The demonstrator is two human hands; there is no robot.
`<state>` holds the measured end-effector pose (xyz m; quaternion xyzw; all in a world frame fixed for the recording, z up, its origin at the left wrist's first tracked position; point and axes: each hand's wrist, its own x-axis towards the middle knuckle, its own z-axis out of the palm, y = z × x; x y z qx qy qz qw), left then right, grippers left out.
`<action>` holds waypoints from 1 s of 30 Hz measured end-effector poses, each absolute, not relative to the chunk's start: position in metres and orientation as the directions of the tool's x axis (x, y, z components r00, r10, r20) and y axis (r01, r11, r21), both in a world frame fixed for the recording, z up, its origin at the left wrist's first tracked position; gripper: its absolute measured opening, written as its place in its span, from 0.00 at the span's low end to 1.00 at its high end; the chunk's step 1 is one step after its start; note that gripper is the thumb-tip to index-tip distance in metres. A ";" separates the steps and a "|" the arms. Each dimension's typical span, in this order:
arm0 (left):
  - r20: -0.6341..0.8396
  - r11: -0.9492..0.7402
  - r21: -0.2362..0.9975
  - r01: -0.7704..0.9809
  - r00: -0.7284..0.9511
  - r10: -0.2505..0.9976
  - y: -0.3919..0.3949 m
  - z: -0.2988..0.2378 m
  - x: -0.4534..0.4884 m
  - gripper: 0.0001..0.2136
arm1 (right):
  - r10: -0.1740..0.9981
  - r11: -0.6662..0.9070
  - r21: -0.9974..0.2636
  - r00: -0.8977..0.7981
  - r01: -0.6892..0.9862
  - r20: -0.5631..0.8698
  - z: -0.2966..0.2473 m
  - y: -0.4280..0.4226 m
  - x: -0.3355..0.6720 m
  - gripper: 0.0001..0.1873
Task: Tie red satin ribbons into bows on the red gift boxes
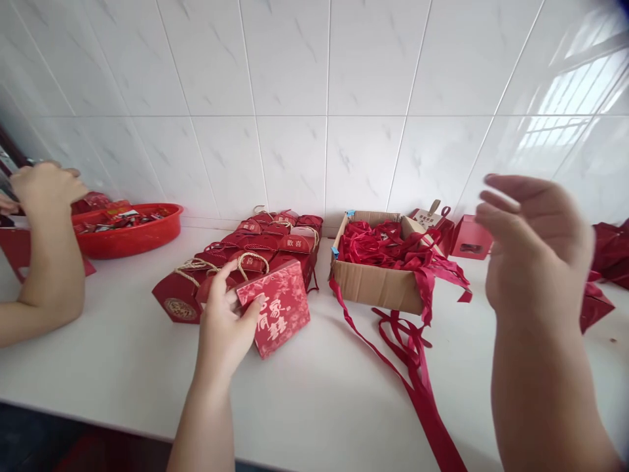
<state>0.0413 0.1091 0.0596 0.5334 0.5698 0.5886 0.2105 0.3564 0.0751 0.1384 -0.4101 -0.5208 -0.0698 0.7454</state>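
Note:
A flat red gift box [278, 311] with pale Chinese characters is tilted in my left hand [228, 311], the thumb on its printed face and the fingers behind. Just behind that hand stand several red candy boxes [248, 244] packed together, some with twisted cord handles. My right hand [538, 242] is raised over the right side of the table, fingers bent and a little apart, with nothing visible between them. To its left a cardboard box [378, 288] holds a tangle of red ribbon [363, 242]. Loose ribbon strands [417, 380] trail over its front onto the table.
A red plastic basin [132, 239] of small wrapped items stands at the left, beside another person's arm [56, 269]. Behind the cardboard box are a pink-red box [469, 239] and tagged bags [432, 223]. More red packages [612, 252] lie far right, and a tiled wall [289, 157] backs the white table [314, 406].

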 end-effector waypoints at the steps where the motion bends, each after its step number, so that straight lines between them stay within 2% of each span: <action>1: 0.384 -0.287 0.901 0.326 -0.288 0.877 0.107 0.061 0.044 0.32 | 0.377 0.652 -0.558 0.419 0.513 0.826 0.143 0.077 0.352 0.15; 4: 0.358 -0.318 0.899 0.301 -0.089 0.929 0.103 0.063 0.055 0.22 | 0.475 0.595 -0.589 0.353 0.547 0.806 0.147 0.084 0.349 0.11; 7: 0.314 -0.307 0.890 0.336 0.035 0.949 0.106 0.058 0.068 0.14 | 0.601 0.452 -0.611 0.284 0.650 0.747 0.140 0.100 0.356 0.11; 10: 0.349 -0.323 0.878 0.353 -0.011 0.937 0.115 0.048 0.075 0.12 | 0.825 0.331 -0.527 0.031 0.783 0.564 0.128 0.118 0.364 0.11; 14: 0.471 -0.381 0.838 0.392 -0.163 0.867 0.126 0.037 0.074 0.12 | 0.966 0.236 -0.357 -0.179 0.904 0.184 0.116 0.129 0.365 0.17; 17: 0.608 -0.416 0.720 0.556 -0.216 0.764 0.125 0.039 0.079 0.14 | 0.974 0.200 -0.314 -0.222 0.928 -0.035 0.113 0.127 0.364 0.16; 20: 0.790 -0.366 0.521 0.771 -0.274 0.548 0.112 0.046 0.097 0.20 | 0.963 0.206 -0.301 -0.248 0.931 -0.108 0.117 0.120 0.362 0.10; 21: 0.831 -0.374 0.472 0.799 -0.261 0.492 0.105 0.048 0.106 0.18 | 0.957 0.214 -0.297 -0.261 0.931 -0.129 0.119 0.118 0.361 0.09; 23: 0.887 -0.533 0.359 0.766 -0.104 0.449 0.093 0.048 0.125 0.11 | 0.939 0.239 -0.291 -0.297 0.926 -0.172 0.122 0.113 0.359 0.07; 25: 0.839 -0.662 0.351 0.662 0.091 0.536 0.084 0.043 0.144 0.12 | 0.910 0.272 -0.292 -0.344 0.917 -0.231 0.123 0.110 0.355 0.07; 27: 0.719 -0.670 0.366 0.645 0.260 0.644 0.078 0.037 0.160 0.20 | 0.882 0.291 -0.293 -0.374 0.911 -0.287 0.122 0.109 0.352 0.08; 30: 0.590 -0.612 0.419 0.671 0.311 0.745 0.075 0.034 0.170 0.18 | 0.869 0.263 -0.316 -0.366 0.912 -0.332 0.123 0.108 0.351 0.16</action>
